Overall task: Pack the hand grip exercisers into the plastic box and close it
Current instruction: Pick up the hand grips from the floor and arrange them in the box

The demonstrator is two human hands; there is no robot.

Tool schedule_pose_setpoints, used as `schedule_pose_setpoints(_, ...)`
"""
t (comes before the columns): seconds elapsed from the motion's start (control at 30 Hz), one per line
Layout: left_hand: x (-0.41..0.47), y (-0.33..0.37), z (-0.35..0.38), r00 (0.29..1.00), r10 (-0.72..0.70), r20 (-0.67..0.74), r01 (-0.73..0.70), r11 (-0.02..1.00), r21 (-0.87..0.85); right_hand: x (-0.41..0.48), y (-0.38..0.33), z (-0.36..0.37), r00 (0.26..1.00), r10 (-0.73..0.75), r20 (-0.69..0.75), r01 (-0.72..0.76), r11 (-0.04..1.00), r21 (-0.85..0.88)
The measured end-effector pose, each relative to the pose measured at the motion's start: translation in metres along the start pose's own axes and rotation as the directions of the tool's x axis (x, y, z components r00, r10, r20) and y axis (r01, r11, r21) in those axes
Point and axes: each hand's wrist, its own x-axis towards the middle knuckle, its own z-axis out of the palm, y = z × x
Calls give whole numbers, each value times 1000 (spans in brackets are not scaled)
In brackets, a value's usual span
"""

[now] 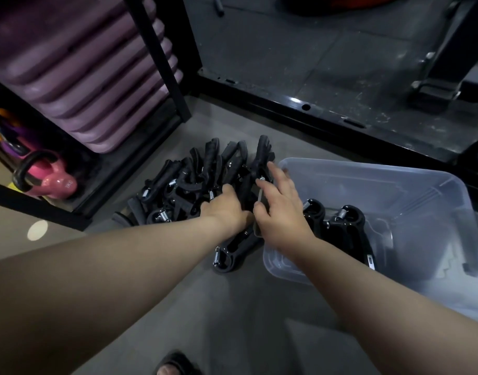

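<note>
hand grip exercisers (202,182): heaped on floor (232,307) at 9 o'clock of plastic box (381,182), two already inside | box: open-topped, set beside heap, likely for short transfers | left grip (227,209): fingers curled into heap, hold cannot be told | right grip (278,209): released, fingers spread over one exerciser, likely selecting

Dim indoor light; glare recorded on black rail (294,100); soft shadows on floor (232,307); edges bent, slightly blurred.
</note>
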Motion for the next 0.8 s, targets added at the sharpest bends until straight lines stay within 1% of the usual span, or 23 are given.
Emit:
schedule_pose_setpoints(0.1, 6, 2, -13, 993, -35, -110, 33, 999, -20, 0, 0, -1, 1000, 2, 20, -3, 1000, 9)
schedule_pose_setpoints(0.17, 11, 0, -23, 978, -37, -207, 32, 999, -28, -1, -1, -3, 999, 5, 40, -5, 1000, 12)
schedule_pose_setpoints(0.23, 12, -4, -35, 958, -41, -282, 17, 996, -90, -2, -2, -5, 998, 20, 65, -21, 1000, 20)
schedule_pose_setpoints(0.33, 7, -12, -51, 944, -20, -328, -74, 960, -271, -8, 0, -7, 998, -18, 62, 17, 1000, 14)
schedule_pose_setpoints(0.47, -8, -18, -69, 906, 20, -422, -168, 933, -318, -24, 5, -7, 993, -105, 44, 107, 993, -43)
schedule_pose_setpoints(0.57, -16, -20, -81, 872, 34, -488, -218, 920, -326, -33, 5, -5, 990, -128, 55, 132, 989, -74)
schedule_pose_setpoints(0.63, -19, -21, -88, 854, 16, -520, -224, 914, -339, -35, 4, -7, 990, -116, 80, 122, 990, -75)
schedule_pose_setpoints(0.73, -20, -22, -95, 846, -52, -531, -209, 884, -418, -34, 0, -16, 991, -78, 109, 80, 997, -15)
schedule_pose_setpoints(0.8, -20, -23, -98, 851, -63, -521, -204, 875, -439, -35, -4, -24, 990, -43, 134, 29, 994, 103)
